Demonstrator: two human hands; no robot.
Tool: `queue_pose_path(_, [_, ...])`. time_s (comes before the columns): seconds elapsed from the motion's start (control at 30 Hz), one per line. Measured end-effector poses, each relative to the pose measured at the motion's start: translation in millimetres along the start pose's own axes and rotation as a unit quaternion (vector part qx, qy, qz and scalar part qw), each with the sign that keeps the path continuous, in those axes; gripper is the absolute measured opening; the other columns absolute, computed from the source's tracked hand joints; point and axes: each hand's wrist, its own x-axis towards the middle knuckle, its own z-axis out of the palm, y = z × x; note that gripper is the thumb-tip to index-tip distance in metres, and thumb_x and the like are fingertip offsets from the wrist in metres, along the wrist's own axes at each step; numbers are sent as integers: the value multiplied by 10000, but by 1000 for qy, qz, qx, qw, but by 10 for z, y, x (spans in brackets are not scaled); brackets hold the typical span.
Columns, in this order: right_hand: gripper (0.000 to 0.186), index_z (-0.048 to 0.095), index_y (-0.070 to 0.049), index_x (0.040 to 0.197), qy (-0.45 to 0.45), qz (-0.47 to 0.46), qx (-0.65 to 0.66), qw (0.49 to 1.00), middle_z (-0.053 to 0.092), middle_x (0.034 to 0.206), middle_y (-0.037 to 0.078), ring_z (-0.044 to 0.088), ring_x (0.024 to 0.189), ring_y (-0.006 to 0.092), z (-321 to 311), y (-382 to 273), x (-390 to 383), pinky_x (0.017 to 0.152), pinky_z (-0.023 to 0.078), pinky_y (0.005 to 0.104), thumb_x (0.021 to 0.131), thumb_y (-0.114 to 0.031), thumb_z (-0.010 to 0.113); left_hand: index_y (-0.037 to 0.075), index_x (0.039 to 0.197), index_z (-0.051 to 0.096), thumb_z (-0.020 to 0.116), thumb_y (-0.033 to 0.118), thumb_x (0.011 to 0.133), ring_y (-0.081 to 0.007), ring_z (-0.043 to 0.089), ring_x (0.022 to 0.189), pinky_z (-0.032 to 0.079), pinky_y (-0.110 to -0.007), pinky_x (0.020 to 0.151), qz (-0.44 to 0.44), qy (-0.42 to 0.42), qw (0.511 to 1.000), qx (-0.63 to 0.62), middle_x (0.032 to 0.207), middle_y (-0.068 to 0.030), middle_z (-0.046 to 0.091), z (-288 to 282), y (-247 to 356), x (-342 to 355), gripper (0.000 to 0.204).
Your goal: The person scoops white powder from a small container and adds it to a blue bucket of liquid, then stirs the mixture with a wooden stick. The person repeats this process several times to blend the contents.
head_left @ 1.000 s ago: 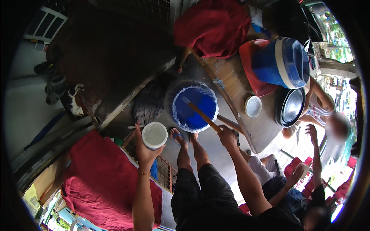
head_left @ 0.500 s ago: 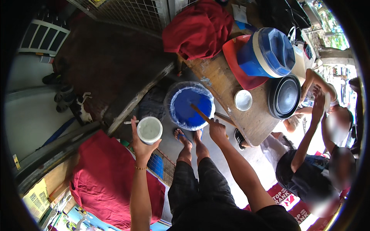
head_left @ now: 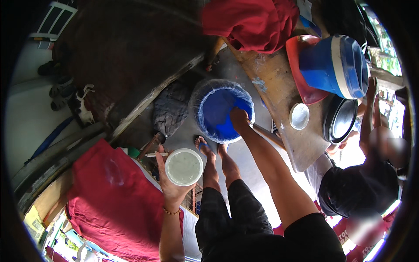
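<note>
My left hand (head_left: 175,191) is wrapped around a round white tub (head_left: 184,167) with pale contents. A thin white stick (head_left: 156,154) sticks out beside its thumb. My right hand (head_left: 240,120) reaches down, fingers closed, over the right side of a bucket (head_left: 199,109) lined with clear plastic. Blue liquid (head_left: 214,107), apparently paint, lies inside the bucket, which stands on the floor in front of my feet. The wooden stick seen earlier in this hand is now hidden behind the hand and forearm.
At right, a wooden table (head_left: 279,131) carries a small white lid (head_left: 299,116), a black round lid (head_left: 340,119), a blue cooler jug (head_left: 327,65) and red cloth (head_left: 257,22). Another red cloth (head_left: 113,192) covers something at left. A person in black (head_left: 360,187) is at far right.
My right hand has dropped toward the liquid, and the stick has gone out of sight. The left hand with the tub appears lower and nearer. The whole view has shifted slightly.
</note>
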Motion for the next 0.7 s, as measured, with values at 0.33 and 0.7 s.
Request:
queue_pose_path(0.33, [115, 857, -118, 1037, 30, -17, -5, 999, 816, 955, 122, 838, 843, 286, -22, 149, -10, 651, 667, 448, 951, -130, 782, 71, 1838, -51, 1030, -48, 686, -285, 694, 1364, 585, -483, 1193, -34, -1, 998, -46, 1575, -154, 619, 63, -41, -34, 1584])
queue_pose_path(0.7, [149, 878, -123, 983, 44, -72, 147, 986, 854, 963, 155, 854, 938, 341, 136, 271, -2, 784, 678, 512, 972, -121, 730, 84, 1842, -37, 1037, -35, 695, -285, 693, 1363, 582, -483, 1198, -287, 93, 840, -450, 1539, -156, 638, 82, -18, -52, 1576])
